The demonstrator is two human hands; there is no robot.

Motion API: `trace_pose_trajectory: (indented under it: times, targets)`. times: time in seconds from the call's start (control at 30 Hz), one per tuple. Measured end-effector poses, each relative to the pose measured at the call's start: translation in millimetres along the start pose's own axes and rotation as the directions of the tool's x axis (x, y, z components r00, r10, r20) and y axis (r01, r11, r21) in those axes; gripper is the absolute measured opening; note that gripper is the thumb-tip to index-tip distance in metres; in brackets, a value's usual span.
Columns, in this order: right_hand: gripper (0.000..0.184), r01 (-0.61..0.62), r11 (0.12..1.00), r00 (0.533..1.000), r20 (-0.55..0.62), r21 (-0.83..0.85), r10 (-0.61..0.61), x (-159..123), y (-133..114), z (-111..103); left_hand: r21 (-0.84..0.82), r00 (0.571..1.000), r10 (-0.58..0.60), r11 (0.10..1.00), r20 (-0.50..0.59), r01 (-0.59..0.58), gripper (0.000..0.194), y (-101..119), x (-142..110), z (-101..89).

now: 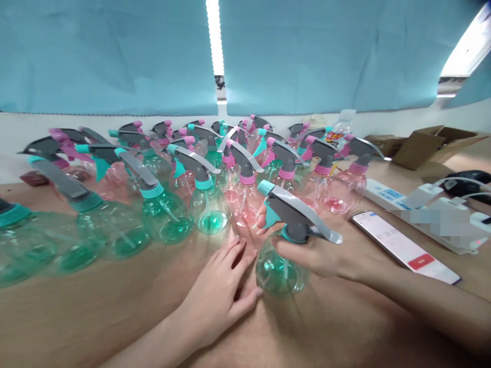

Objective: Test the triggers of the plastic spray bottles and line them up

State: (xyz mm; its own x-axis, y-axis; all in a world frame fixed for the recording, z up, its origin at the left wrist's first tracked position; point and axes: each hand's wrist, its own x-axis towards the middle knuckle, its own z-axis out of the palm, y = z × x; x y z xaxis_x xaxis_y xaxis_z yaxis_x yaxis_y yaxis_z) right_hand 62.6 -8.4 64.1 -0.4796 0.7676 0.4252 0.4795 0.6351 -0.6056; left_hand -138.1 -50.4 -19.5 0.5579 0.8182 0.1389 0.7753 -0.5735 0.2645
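A green clear spray bottle (276,270) with a grey trigger head and teal nozzle stands on the wooden table (115,312) in front of me. My right hand (318,253) is wrapped round its neck just under the trigger. My left hand (220,296) lies flat on the table beside the bottle, fingers stretched out, thumb touching the bottle's base. Behind it stand several more spray bottles, green ones (166,217) to the left and pink ones (245,202) toward the middle and right.
A phone (402,247) with a lit screen lies on the table to the right. White power strips (429,214) with cables sit behind it. Cardboard boxes (425,145) are at the far right. Blue curtains (115,56) hang behind the table.
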Motion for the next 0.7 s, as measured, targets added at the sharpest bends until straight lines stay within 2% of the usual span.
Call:
trace_pose_trajectory:
  times: [0.1, 0.2, 0.43, 0.7]
  targets:
    - [0.042, -0.003, 0.976, 1.000, 0.019, 0.217, -0.001, 1.0, 1.0, 0.1, 0.004, 0.999, 0.015, 1.000, -0.041, -0.015, 0.055, -1.3, -1.3, 2.7]
    - [0.051, -0.034, 0.955, 0.996, 0.092, 0.293, 0.007, 2.2, 0.4, 0.1, 0.001, 0.999, 0.012, 1.000, -0.036, -0.012, 0.054, -0.4, -0.7, 1.4]
    - [0.067, -0.033, 0.966, 0.995, 0.094, 0.255, 0.009, 0.1, -1.0, 0.7, -0.007, 1.000, 0.007, 1.000, -0.015, -0.007, 0.051, 2.4, 1.8, -3.5]
    - [0.060, -0.062, 0.981, 0.996, 0.067, 0.183, 0.051, 1.7, 3.8, 5.7, 0.010, 0.999, -0.008, 1.000, 0.036, 0.008, 0.053, 4.8, 2.0, -5.3]
